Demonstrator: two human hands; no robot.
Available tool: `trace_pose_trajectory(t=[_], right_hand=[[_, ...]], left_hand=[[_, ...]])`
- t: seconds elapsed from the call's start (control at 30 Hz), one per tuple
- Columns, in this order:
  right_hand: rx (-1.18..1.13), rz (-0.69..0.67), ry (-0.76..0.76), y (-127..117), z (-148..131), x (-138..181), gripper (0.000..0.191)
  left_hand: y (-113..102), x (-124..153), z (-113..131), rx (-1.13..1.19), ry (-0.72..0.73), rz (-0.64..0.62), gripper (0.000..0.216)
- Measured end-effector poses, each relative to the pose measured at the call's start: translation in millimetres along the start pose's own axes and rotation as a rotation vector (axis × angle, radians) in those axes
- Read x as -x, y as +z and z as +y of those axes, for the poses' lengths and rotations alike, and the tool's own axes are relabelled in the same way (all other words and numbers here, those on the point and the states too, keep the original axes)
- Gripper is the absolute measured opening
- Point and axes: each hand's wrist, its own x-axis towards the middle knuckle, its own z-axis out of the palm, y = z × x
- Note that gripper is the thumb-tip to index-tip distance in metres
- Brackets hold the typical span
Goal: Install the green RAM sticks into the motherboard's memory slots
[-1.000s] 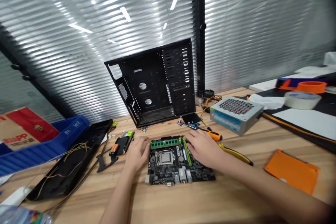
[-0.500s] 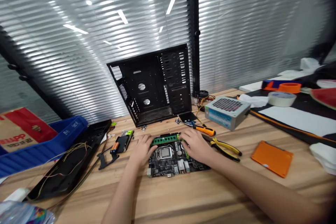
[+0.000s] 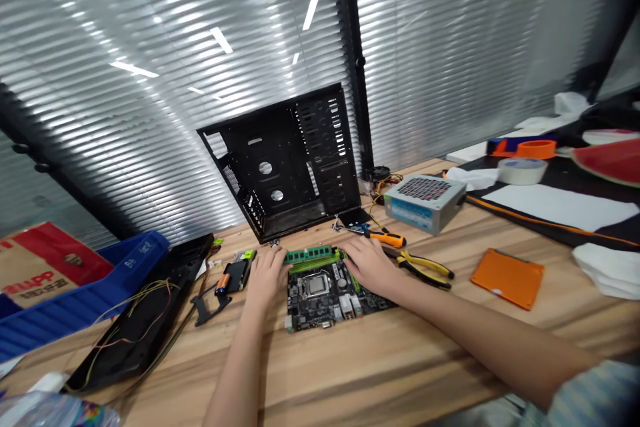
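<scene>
A motherboard (image 3: 311, 315) lies flat on the table in front of me, with a silver processor (image 3: 316, 285) in its socket. A green RAM stick (image 3: 311, 253) is at the board's far edge, running left to right just beyond the bright green memory slots (image 3: 315, 264). My left hand (image 3: 268, 273) has its fingers closed at the stick's left end. At the other end is my right hand (image 3: 369, 265), fingers bent and closed on it, the wrist over the board's right part. The fingertips of both hands are partly hidden.
Behind the board stands a black computer case (image 3: 285, 160). To the right are a screwdriver (image 3: 387, 238), pliers (image 3: 425, 269), a power supply (image 3: 425, 203) and an orange plate (image 3: 507, 278). A black panel (image 3: 145, 320) with loose wires and a blue bin (image 3: 100, 293) stand left.
The RAM stick has shifted away from me relative to the board, so the green slots show more. Both hands moved with it. The whole view has swung slightly.
</scene>
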Motion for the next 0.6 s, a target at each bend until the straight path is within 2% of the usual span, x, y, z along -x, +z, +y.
trace_pose_trajectory(t=[0.1,0.2,0.4,0.6], right_hand=[[-0.038,0.047,0.002,7.4,1.4,-0.8,0.037],[-0.085,0.096,-0.002,12.5,2.3,-1.7,0.041],[-0.170,0.120,-0.005,15.2,3.5,-1.4,0.042],[-0.183,0.022,-0.024,19.3,2.1,-0.3,0.055]], left_hand=[[2.0,-0.8,2.6,-0.026,0.032,0.133,0.029],[2.9,-1.3,7.3,-0.047,0.065,0.189,0.030],[3.0,-0.4,9.2,-0.082,0.050,0.181,0.034],[7.6,0.5,8.4,-0.039,-0.013,0.130,0.035]])
